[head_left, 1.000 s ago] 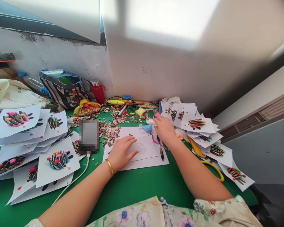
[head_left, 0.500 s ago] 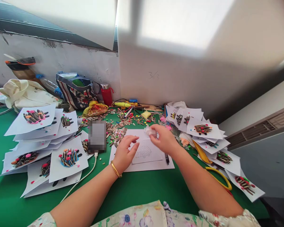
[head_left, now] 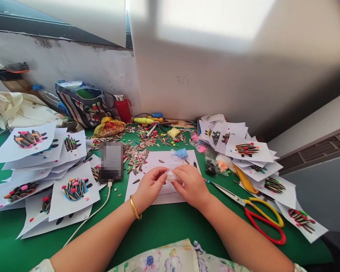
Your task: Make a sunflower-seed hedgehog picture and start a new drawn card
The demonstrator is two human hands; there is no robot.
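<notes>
A small crumpled packet of clear plastic with something white in it (head_left: 172, 176) is pinched between my two hands, above the drawing paper. My left hand (head_left: 151, 185), with a gold bangle at the wrist, has its thumb and fingertips closed on the packet's left side. From the right, my right hand (head_left: 191, 185) grips the same packet with bent fingers. Beneath them lie white sheets (head_left: 158, 156); a line drawing there is mostly covered by my hands. Just beyond, a bag with blue contents (head_left: 181, 153) rests on the paper, along with a few sunflower seeds (head_left: 136, 181).
Piled cards with seed-and-bead hedgehogs stand at left (head_left: 75, 189) and right (head_left: 246, 149). Scissors (head_left: 245, 202) lie beside my right forearm. Loose seeds (head_left: 137, 156) spread behind a dark pixelated device (head_left: 111, 162). A red bottle (head_left: 122, 109) stands by the wall.
My right hand has brought the packet down and left to meet my left hand, which now pinches it too. The blue bag and the whole scissors have come into sight.
</notes>
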